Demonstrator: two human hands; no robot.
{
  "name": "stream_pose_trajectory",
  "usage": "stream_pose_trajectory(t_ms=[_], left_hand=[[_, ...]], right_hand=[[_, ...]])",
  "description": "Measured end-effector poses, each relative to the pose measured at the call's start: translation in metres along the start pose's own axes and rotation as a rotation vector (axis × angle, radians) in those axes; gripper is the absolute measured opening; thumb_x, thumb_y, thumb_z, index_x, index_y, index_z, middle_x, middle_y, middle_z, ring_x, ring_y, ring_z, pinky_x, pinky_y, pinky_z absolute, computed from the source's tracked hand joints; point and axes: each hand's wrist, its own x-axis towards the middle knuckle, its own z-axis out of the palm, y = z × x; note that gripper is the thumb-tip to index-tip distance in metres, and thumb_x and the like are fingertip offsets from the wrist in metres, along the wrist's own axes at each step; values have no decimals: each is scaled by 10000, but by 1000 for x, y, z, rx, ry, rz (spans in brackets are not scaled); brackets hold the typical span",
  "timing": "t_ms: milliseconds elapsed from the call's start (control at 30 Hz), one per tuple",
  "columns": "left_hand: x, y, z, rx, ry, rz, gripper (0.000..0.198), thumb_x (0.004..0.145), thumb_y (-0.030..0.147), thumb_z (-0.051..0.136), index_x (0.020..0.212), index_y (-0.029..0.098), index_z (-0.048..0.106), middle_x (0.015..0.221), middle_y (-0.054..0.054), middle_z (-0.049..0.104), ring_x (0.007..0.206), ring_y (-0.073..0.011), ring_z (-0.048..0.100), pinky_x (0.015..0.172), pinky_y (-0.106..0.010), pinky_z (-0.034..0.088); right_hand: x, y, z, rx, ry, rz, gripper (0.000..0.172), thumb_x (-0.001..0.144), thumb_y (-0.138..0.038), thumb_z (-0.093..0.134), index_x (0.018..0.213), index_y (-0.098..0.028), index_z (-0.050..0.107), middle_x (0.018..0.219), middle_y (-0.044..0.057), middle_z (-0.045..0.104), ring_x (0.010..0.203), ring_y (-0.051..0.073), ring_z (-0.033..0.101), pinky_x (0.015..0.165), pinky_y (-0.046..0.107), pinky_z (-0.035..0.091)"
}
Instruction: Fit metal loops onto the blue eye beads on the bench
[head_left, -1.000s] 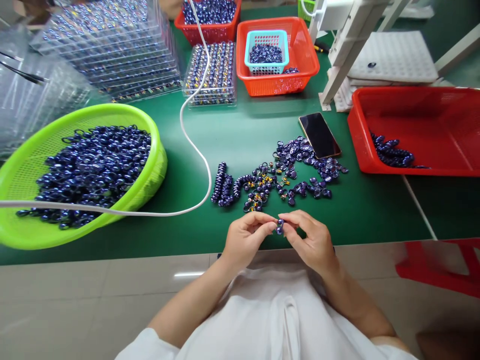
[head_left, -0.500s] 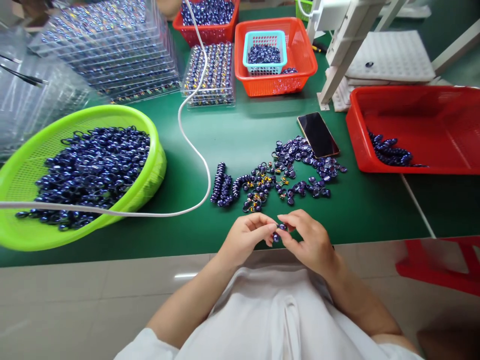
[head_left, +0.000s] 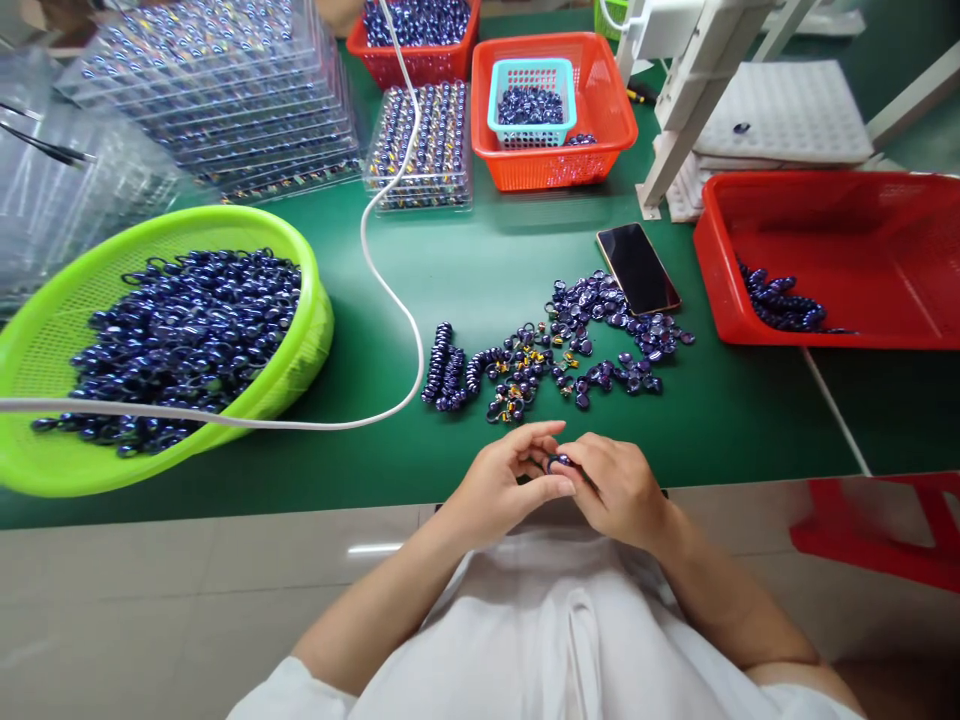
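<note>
Just past the table's front edge, my right hand [head_left: 621, 492] pinches a small shiny dark-blue ring-shaped piece [head_left: 559, 462] between its thumb and fingers. Facing it, my left hand [head_left: 501, 482] has its thumb and index finger spread apart around the piece; the other fingers curl behind it, and whether they touch it I cannot tell. Beyond my hands lie loose blue pieces with gold-and-coloured parts [head_left: 517, 385]. To their left are stacked rows of blue rings [head_left: 452, 380], and to their right a spread of flat blue caps [head_left: 592, 297].
A green basket [head_left: 319, 330] of blue rings stands left, crossed by a white cable [head_left: 390, 300]. A phone [head_left: 637, 268] lies beyond the caps. A red bin [head_left: 840, 240] sits right; orange baskets [head_left: 517, 175] and clear stacked trays [head_left: 285, 110] are at the back.
My left thumb and index finger have parted from their pinch. My right hand has turned inward and closed over the piece, and the second blue bead below no longer shows.
</note>
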Motion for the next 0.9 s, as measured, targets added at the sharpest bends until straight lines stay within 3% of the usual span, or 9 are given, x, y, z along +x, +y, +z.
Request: stream_pose_trajectory(t_ms=[100, 267, 433, 700, 900], left_hand=[[0, -2, -2, 113, -34, 0, 425, 775, 316, 781, 1153, 147, 685, 1051, -112, 681, 917, -209, 645, 829, -333, 539], [1, -5, -4, 112, -70, 8, 359, 808, 319, 750, 1118, 147, 696, 973, -97, 719, 882, -211, 655, 825, -328, 536], [-1, -1, -3, 168, -15, 50, 244, 808, 268, 736, 1023, 153, 724, 913, -75, 722, 843, -199, 644, 802, -302, 525], [-4, -1, -5, 101, -9, 16, 255, 792, 280, 756, 1004, 144, 721, 916, -80, 712, 843, -198, 635, 801, -306, 516], [-5, -6, -6, -98, -10, -71, 358, 725, 295, 831, 1023, 142, 705, 939, -74, 704, 852, -186, 640, 824, -328, 520]], right_hand=[[0, 0, 4, -29, 26, -39, 67, 942, -163, 513, 972, -160, 574, 714, 44, 641, 608, 169, 593, 571, 287, 464], [0, 1, 8, -12, 38, -63, 87, 938, -161, 505, 982, -161, 579, 687, 28, 621, 576, 161, 574, 548, 283, 441], [0, 1, 11, 6, 36, -73, 111, 937, -164, 506, 1028, -167, 569, 700, 25, 630, 584, 155, 585, 560, 280, 447], [1, -2, 15, -7, 46, -84, 122, 948, -175, 495, 1052, -166, 557, 707, 28, 646, 592, 159, 601, 565, 288, 459], [1, 0, 18, 5, 44, -109, 148, 943, -167, 500, 1079, -154, 557, 718, 40, 654, 595, 162, 609, 560, 289, 471]])
